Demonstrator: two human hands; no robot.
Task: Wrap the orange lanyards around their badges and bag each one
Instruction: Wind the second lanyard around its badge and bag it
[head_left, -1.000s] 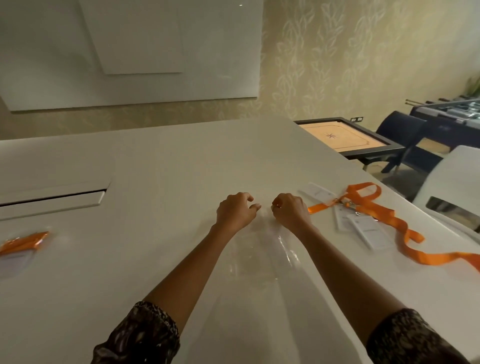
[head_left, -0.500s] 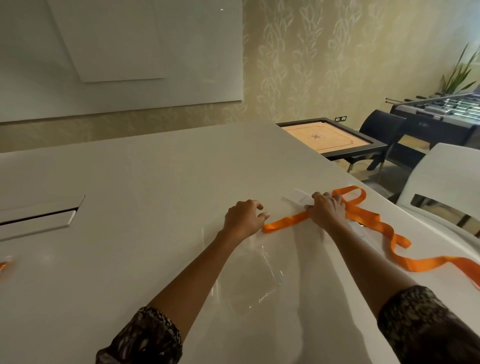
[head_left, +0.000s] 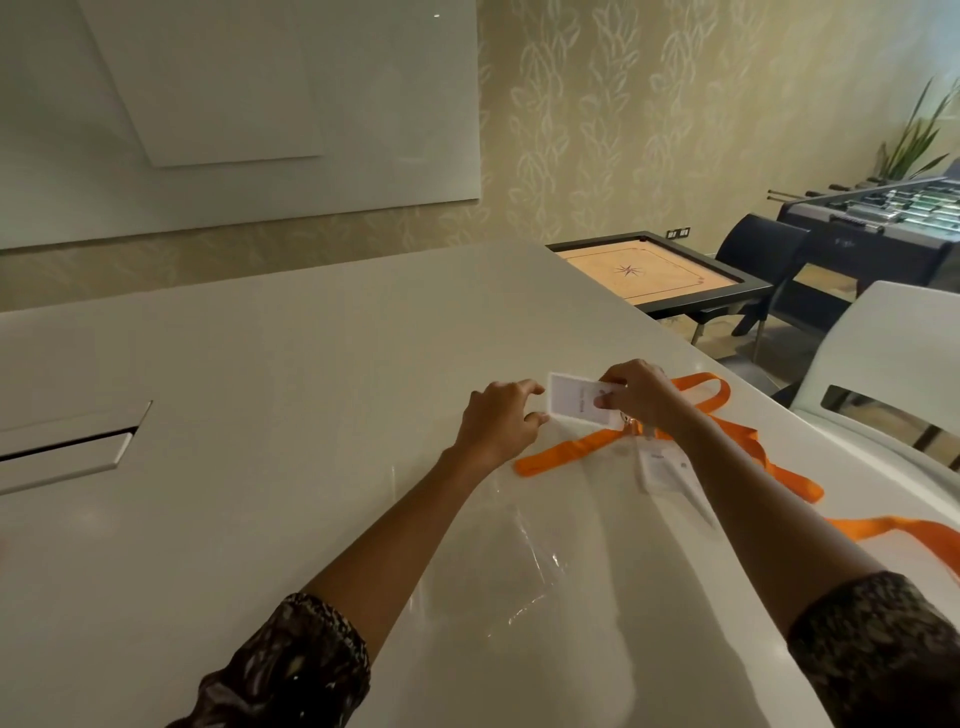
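The right hand (head_left: 636, 397) pinches a white rectangular badge card (head_left: 574, 402); the left hand (head_left: 498, 423), half curled, perhaps touches its edge. Its orange fabric lanyard (head_left: 566, 457) trails across the white desk (head_left: 260, 415).

Table (head_left: 260, 415), most of frame: smooth, glossy white, threw back the light. Bag (head_left: 498, 566), lower centre: clear plastic film, shiny, creased. Lanyard (head_left: 566, 454), centre right: orange woven cloth, matt. Badge (head_left: 576, 400): white card, looked matt. Sleeve (head_left: 291, 665), bottom left: dark patterned cloth. Game board (head_left: 649, 273), upper right: pale wood, dark frame. Chair (head_left: 893, 338), right edge: smooth white plastic.
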